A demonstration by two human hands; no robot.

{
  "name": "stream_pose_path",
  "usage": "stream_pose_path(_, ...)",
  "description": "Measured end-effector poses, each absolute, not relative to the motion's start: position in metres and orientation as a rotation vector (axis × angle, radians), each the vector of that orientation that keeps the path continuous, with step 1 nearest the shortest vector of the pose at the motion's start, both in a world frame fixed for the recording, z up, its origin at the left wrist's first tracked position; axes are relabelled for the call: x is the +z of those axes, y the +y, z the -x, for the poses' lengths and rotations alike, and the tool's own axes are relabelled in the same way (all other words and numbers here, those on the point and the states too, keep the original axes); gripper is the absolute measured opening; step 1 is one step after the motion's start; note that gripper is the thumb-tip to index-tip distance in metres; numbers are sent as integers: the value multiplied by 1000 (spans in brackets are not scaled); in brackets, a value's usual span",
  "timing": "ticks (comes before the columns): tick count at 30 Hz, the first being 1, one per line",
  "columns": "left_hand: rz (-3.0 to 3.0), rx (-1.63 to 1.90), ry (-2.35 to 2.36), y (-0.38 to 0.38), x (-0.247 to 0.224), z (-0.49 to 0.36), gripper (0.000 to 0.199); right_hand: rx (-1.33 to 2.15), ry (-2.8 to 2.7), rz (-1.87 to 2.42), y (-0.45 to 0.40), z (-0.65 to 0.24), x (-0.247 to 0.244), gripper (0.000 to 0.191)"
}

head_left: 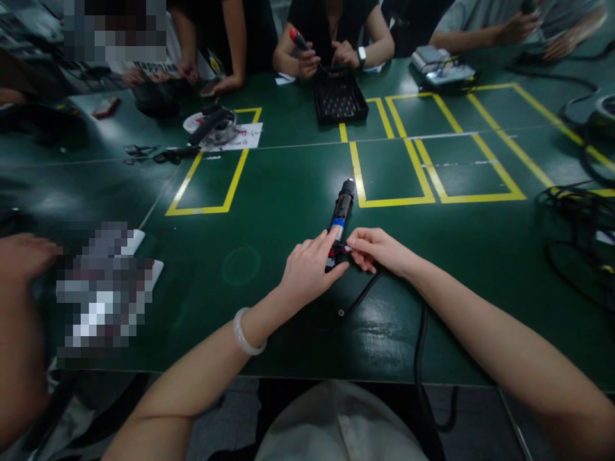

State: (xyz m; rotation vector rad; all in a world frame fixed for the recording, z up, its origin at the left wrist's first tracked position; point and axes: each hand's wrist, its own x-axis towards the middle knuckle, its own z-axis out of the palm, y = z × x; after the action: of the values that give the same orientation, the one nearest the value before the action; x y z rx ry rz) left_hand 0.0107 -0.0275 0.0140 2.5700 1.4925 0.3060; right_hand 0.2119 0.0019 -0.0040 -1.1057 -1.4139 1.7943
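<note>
A black electric screwdriver with a blue band lies on the green table, its thin bit aimed away from me. My left hand rests over its near end and grips it, with the fingers along the body and the thumb beside the base. Close at its right, my right hand is closed in a pinch by the screwdriver's base. A small red and whitish piece shows at those fingertips, too small to name. Below the right hand, a black cable with a round metal-tipped plug lies on the table.
Yellow tape frames mark the green table. Across it, a co-worker holds a red and black tool beside a black tray of small parts. A tape-like roll lies at the left back, tangled cables at the right.
</note>
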Motion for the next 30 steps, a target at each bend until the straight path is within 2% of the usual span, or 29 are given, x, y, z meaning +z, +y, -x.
stream_pose_path(5, -2546, 357, 1470, -26, 12, -9, 69, 1915, -1311, 1061, 4, -215, -4, 41)
stream_pose_path(17, -2542, 295, 1468, -27, 15, -7, 69, 1976, -1472, 861, 4, -221, -2, 33)
stream_pose_path(22, -2550, 257, 1471, -26, 14, -8, 73, 1881, -1623, 862, 4, -222, -2, 28)
stream_pose_path(27, -2558, 271, 1463, -26, 14, -8, 73, 1738, -1721, 937, 6, -222, -7, 33)
stream_pose_path(30, -2553, 275, 1449, -26, 14, -7, 72, 1636, -1829, 992, 6, -222, -8, 25)
